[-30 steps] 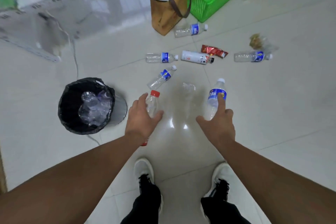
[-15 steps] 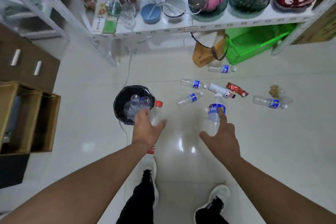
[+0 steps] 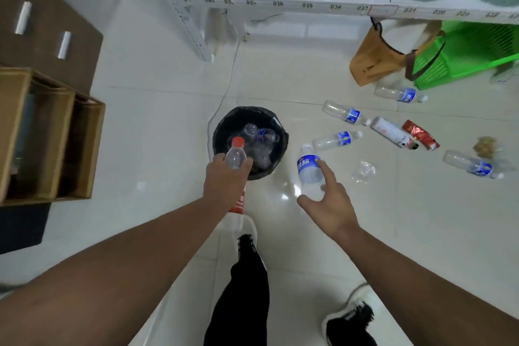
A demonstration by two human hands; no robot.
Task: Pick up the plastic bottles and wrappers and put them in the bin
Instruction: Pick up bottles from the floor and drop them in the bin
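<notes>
My left hand (image 3: pixel 226 180) grips a clear red-capped bottle (image 3: pixel 235 154), its neck over the near rim of the black-lined bin (image 3: pixel 222 126). The bin holds several empty bottles. My right hand (image 3: pixel 332 199) holds a blue-labelled bottle (image 3: pixel 308 168) upright, just right of the bin. On the floor to the right lie several blue-labelled bottles (image 3: pixel 337 140), a white bottle (image 3: pixel 391 132), a red wrapper (image 3: pixel 420 135), a crumpled clear wrapper (image 3: pixel 363 171) and a brownish wrapper (image 3: pixel 486 146).
A white shelf rack (image 3: pixel 309 5) with bowls stands behind the bin. Under it sit a brown bag (image 3: pixel 370 64) and a green basket (image 3: pixel 471 50). Wooden crates (image 3: pixel 42 132) are at the left. A white cable (image 3: pixel 224 84) runs to the bin. My feet stand below.
I have stepped towards the bin; both hands with their bottles now sit next to it, the left one over its rim. The floor litter has shifted to the right of view.
</notes>
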